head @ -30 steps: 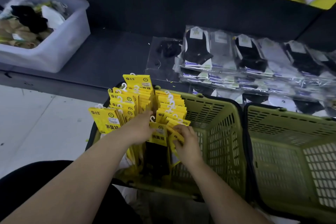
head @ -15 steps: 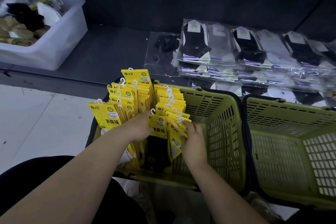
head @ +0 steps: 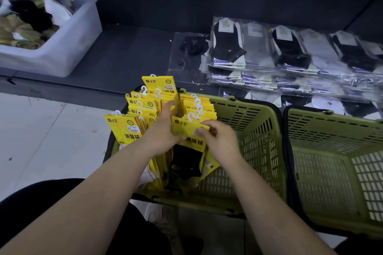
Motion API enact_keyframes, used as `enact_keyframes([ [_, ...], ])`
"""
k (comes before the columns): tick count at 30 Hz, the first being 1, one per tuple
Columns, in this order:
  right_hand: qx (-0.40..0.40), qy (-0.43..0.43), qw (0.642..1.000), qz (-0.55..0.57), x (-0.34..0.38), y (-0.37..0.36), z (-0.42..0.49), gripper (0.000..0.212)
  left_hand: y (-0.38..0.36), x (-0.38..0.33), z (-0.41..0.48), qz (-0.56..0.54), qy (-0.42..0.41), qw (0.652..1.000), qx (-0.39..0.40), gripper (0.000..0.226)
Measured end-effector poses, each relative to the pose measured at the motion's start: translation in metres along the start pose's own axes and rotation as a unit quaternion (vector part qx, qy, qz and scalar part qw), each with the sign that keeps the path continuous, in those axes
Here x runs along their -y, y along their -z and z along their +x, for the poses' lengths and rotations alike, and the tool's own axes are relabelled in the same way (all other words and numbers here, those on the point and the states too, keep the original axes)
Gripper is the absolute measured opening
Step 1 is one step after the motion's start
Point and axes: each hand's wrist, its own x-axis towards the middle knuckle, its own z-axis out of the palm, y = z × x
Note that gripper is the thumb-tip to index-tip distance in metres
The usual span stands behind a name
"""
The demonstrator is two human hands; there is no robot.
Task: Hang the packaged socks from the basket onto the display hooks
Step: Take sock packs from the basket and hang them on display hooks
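Sock pack (head: 186, 129), higher now, between left hand (head: 163, 130) and right hand (head: 219, 141).

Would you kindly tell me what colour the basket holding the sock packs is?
The basket is olive green, clearest in the head view.
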Motion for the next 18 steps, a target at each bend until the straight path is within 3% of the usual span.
enact_keyframes([
  [2,-0.005,-0.043,0.989,0.139,0.002,0.023,-0.005,0.021,0.002,-0.001,0.0,-0.071,0.001,0.997,-0.011,0.092],
  [4,-0.013,-0.067,0.963,0.262,0.002,0.036,-0.008,0.011,0.0,-0.001,0.0,-0.074,-0.007,0.997,0.023,0.064],
  [7,-0.033,-0.075,0.948,0.307,-0.003,0.042,-0.01,0.009,-0.003,-0.007,-0.003,-0.021,-0.035,0.999,0.024,0.026],
  [10,-0.02,-0.147,0.977,0.15,-0.029,0.032,-0.018,0.02,0.004,-0.012,-0.002,-0.054,-0.046,0.996,-0.06,0.019],
  [12,0.061,-0.186,0.981,-0.005,-0.05,0.018,-0.028,0.039,0.01,-0.016,-0.001,-0.089,-0.056,0.987,-0.118,0.015],
  [14,0.099,-0.169,0.977,-0.082,-0.062,0.006,-0.038,0.036,0.014,-0.02,-0.001,-0.141,-0.073,0.977,-0.141,0.016],
  [16,0.063,-0.147,0.986,-0.053,-0.064,0.009,-0.038,0.017,0.015,-0.024,-0.002,-0.18,-0.086,0.968,-0.15,0.018],
  [18,0.046,-0.147,0.986,0.071,-0.06,0.023,-0.031,0.006,0.017,-0.026,-0.003,-0.2,-0.096,0.961,-0.164,0.021],
])
